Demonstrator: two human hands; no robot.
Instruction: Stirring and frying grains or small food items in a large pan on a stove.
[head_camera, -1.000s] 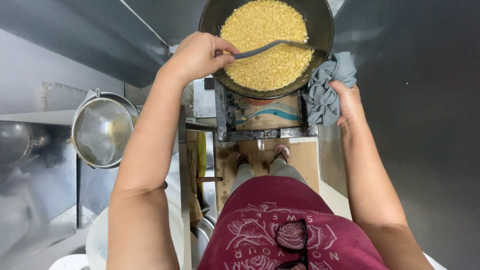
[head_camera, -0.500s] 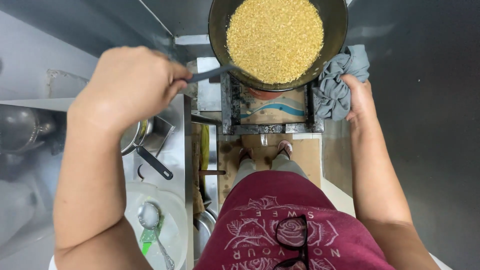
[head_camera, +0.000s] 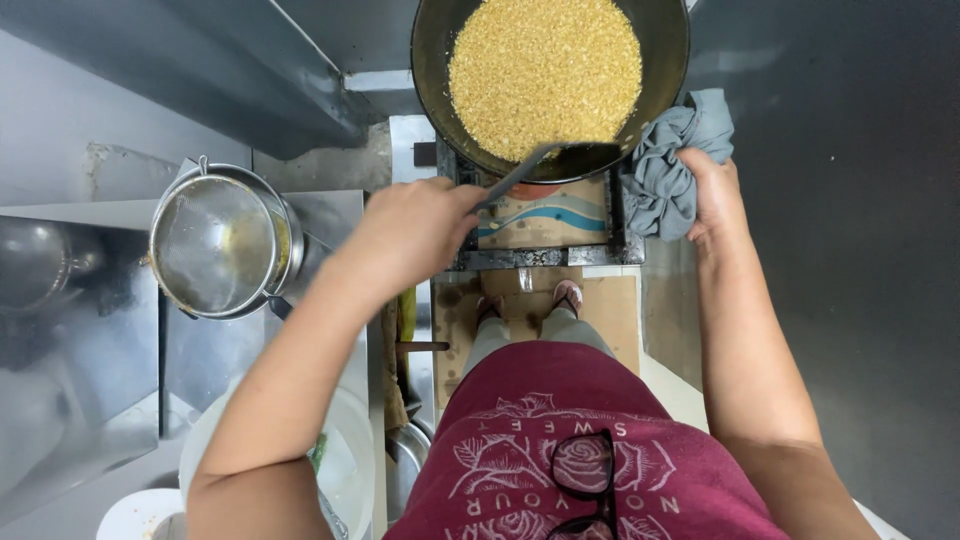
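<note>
- I look down on a kitchen of steel counters (head_camera: 90, 380) with a burner stand (head_camera: 545, 235) ahead of me.
- A big dark pan (head_camera: 430, 60) sits on the stand, full of yellow grains (head_camera: 545, 70).
- A steel pot (head_camera: 215, 245) with a sieve in it stands on the counter, well left of the pan.
- My right hand (head_camera: 715, 195) is closed on a grey cloth (head_camera: 672, 165) pressed against the pan's right rim.
- My left hand (head_camera: 415, 230) grips the handle of a dark spatula (head_camera: 555, 158), whose blade lies at the pan's near edge.
</note>
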